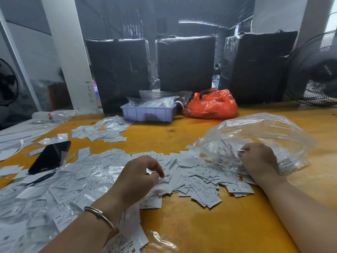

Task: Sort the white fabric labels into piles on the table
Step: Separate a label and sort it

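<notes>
White fabric labels (198, 172) lie in a wide loose heap across the near half of the yellow table (191, 229). A smaller pile of labels (102, 131) sits farther back on the left. My left hand (138, 177), a bracelet on its wrist, rests on the heap with fingers curled, thumb and fingertips pinching at a label. My right hand (259, 159) grips the edge of a clear printed plastic bag (259, 136) that billows up at the right of the heap. Whether it also holds labels is hidden.
A black phone (50, 157) lies left of the heap. At the back stand a lilac bin (147, 113) holding clear bags, an orange plastic bag (211, 105), three black wrapped bundles (184, 64) and a fan (317, 70) at the right. Clear wrappers lie among the labels.
</notes>
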